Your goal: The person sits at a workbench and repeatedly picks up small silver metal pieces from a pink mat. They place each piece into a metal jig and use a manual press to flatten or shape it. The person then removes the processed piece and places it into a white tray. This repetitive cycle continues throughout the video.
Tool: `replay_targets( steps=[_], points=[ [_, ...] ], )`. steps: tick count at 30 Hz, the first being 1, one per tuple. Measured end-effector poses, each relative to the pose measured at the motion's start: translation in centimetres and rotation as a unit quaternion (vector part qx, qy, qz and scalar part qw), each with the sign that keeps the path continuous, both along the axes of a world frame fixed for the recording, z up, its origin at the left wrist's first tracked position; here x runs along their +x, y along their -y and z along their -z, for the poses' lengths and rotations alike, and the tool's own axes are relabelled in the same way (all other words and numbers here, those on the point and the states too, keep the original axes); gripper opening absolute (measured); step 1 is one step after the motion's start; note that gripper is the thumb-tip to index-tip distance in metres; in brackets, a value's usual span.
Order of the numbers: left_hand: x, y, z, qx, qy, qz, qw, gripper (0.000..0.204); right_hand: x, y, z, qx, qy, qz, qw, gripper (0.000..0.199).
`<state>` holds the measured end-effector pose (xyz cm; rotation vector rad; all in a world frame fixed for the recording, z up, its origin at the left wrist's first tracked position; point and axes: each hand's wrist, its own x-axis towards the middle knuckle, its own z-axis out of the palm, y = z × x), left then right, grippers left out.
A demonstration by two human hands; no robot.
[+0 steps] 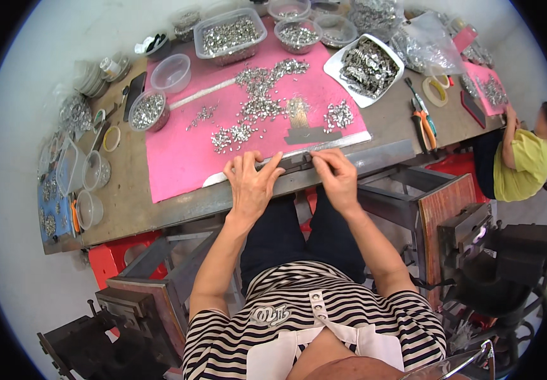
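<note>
1. Writing: we note a pale patch (270,315) of looping letters on the striped shirt (349,297); other print is too small for us to read.
2. Dark strip (295,163): narrow, straight-edged, at the near edge of the table (128,206), between the two hands, lying roughly crosswise.
3. Pink sheet (175,149): flat, smooth; small shiny metal parts (257,104) scattered over it in loose heaps.
4. On it we also see a tan bundle of thin pins (298,114), just beyond a flat dark bar (311,135).
5. Beyond: a clear plastic tub (261,43) of metal bits; to its right, a white tray (357,98) heaped with darker metal pieces.
6. Left hand (252,177): knuckles bent, fingers fanned; grip pinching the strip's left part between thumb and forefinger.
7. Right hand (338,176): thumb and forefinger drawn close at the strip's right end, other fingers curled; we cannot tell whether its grip pinches anything.
8. Right of the sheet: orange-handled pliers (424,131).
</note>
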<state>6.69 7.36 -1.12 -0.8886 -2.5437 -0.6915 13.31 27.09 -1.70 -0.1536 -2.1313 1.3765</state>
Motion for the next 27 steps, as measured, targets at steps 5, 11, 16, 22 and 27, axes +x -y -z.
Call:
replay_targets(
  steps=[5,11,16,22,27],
  points=[
    [0.6,0.3,0.7,0.050,-0.031,0.033,0.998,0.032,1.5,-0.3,0.7,-0.041,-0.013,-0.055,0.998,0.010],
    [1.6,-0.7,1.2,0.096,-0.014,-0.003,0.995,0.040,-0.1,-1.9,-1.1,0.092,-0.004,-0.103,0.990,0.006],
    [0.3,-0.2,-1.2,0.080,0.055,0.018,0.995,0.043,-12.0,-5.1,-2.6,0.223,-0.035,-0.031,0.974,0.010],
    [-12.7,-2.6,-1.5,0.057,-0.043,0.070,0.995,0.043,-21.1,-6.4,2.3,0.373,0.005,0.054,0.926,0.012],
    [-21.3,-2.9,2.0,0.036,-0.032,0.025,0.999,0.032,-23.3,-5.2,4.1,0.363,0.019,0.071,0.929,0.013]
  ],
)
